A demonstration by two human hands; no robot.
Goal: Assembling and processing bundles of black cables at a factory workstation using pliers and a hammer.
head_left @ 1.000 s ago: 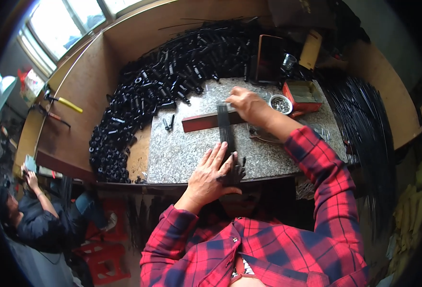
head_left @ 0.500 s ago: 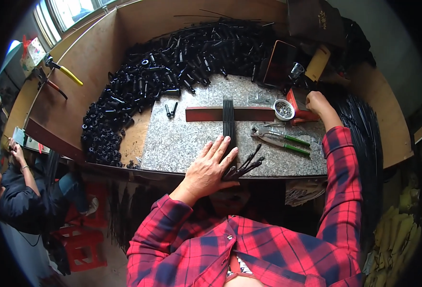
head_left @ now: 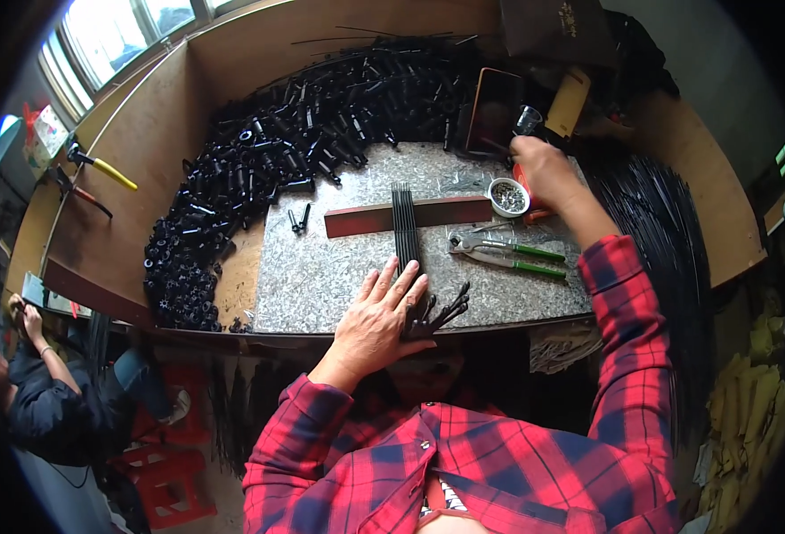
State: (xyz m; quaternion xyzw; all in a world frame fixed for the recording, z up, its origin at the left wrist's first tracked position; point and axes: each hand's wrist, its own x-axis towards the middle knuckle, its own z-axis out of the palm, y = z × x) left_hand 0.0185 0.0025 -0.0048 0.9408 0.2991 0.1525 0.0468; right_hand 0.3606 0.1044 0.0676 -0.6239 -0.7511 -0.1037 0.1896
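My left hand lies with its fingers stretched out over a bundle of thin black rods at the table's front edge. Their dark, bent near ends stick out to the right beside my thumb. The rods rest across a reddish-brown bar. My right hand is bent with its fingers drawn together, just beyond a small white cup of tiny metal pieces. A red object is partly hidden beneath this hand. What its fingertips hold, if anything, I cannot make out.
Green-handled pincers lie right of the rods. A large heap of black parts fills the back left. A phone stands behind the cup, and long black rods lie right. Another person sits at far left.
My right hand has moved left and away from me, closer to the white cup and over the red object. My left hand stays on the rods. The whole view has shifted slightly.
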